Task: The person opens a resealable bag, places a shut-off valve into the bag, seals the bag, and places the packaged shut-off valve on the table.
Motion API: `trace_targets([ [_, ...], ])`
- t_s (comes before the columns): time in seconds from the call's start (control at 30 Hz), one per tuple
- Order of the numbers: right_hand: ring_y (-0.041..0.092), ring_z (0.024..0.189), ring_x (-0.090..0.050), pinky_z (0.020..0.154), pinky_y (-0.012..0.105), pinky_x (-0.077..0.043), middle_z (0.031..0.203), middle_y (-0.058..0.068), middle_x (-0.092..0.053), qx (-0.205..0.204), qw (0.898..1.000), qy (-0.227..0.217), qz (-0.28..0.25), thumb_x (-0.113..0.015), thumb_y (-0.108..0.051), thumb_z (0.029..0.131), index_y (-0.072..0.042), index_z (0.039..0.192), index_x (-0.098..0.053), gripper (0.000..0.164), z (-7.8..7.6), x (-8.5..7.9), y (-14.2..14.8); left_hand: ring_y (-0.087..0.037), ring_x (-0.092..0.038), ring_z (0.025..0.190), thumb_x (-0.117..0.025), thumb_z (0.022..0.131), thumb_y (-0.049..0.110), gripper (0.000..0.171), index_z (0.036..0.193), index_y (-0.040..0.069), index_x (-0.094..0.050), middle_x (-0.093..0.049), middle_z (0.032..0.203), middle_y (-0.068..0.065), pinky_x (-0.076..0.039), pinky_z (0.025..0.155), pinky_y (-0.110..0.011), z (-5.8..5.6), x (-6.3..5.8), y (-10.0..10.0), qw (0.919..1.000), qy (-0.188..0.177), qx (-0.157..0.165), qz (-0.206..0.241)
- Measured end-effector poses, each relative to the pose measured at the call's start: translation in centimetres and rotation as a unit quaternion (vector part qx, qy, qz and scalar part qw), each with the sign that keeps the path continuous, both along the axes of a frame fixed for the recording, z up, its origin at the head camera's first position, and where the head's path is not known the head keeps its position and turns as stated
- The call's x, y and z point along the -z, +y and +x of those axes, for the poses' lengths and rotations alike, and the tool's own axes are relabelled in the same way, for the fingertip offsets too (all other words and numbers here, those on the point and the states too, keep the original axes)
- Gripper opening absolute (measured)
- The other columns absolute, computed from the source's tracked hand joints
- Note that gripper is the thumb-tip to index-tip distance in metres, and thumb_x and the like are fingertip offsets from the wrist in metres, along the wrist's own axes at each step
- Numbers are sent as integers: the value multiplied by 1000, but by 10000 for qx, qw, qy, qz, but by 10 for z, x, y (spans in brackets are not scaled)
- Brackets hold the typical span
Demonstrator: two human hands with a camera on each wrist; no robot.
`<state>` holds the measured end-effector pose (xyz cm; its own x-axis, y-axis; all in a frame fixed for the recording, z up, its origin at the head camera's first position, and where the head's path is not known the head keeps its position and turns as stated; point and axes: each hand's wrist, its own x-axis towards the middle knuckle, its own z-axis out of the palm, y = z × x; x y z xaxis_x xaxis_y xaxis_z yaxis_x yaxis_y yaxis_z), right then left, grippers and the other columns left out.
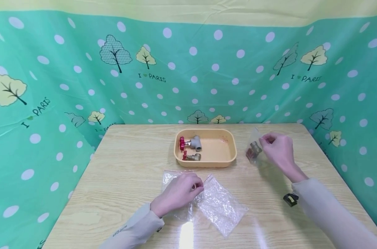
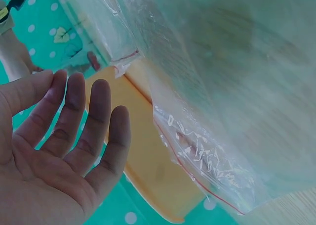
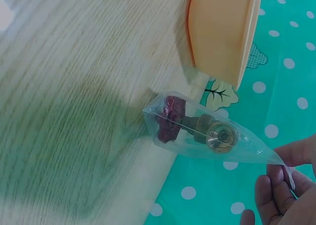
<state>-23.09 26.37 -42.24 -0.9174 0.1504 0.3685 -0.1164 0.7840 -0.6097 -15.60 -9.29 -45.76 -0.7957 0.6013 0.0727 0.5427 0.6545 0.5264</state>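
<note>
My right hand [image 1: 278, 148] pinches the top of a clear plastic bag [image 3: 252, 148] between thumb and fingers, to the right of the tray. Inside hangs a brass valve [image 3: 210, 131] with a dark red handwheel [image 3: 171, 118] at the bottom. My left hand [image 1: 182, 190] hovers over two flat zip bags on the table, its fingers loosely bent with nothing between them in the left wrist view. One zip bag [image 1: 177, 176] lies partly under that hand; the other zip bag [image 1: 222, 205] lies slanted to its right.
An orange tray [image 1: 219, 162] stands at the table's back middle. At its left end lie a grey tee-shaped valve [image 1: 196, 142] with a red handwheel and a smaller metal valve [image 1: 194, 157] with a red handle. A green dotted curtain [image 1: 182, 83] encloses the wooden table [image 1: 120, 166].
</note>
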Motion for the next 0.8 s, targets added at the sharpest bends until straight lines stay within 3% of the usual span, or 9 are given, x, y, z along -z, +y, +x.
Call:
trace_targets([
  [0.3,29,71,-68,69,35,-50,84,17,-75,21,10000,91,11,-72,-9,95,4,95,-79,15,-7,2,1,-7,-64,89,-74,99,21,7,101,16,-79,-70,93,11,-55,81,-24,1,-1,-1,10000,8,23,21],
  [0.5,29,73,-68,71,38,-50,86,17,-75,63,9999,-44,-98,-72,-12,96,5,97,-78,18,-12,5,1,-6,-64,88,-74,99,20,7,100,15,-79,-69,92,11,-55,80,-22,1,0,-1,10000,41,33,29],
  [0.8,27,73,-68,66,27,-49,87,18,-76,107,9998,-46,-156,-72,-12,95,4,98,-79,18,-16,7,-1,-9,-65,89,-73,100,21,8,100,16,-79,-68,92,12,-55,80,-23,1,0,-2,10000,13,-10,7],
])
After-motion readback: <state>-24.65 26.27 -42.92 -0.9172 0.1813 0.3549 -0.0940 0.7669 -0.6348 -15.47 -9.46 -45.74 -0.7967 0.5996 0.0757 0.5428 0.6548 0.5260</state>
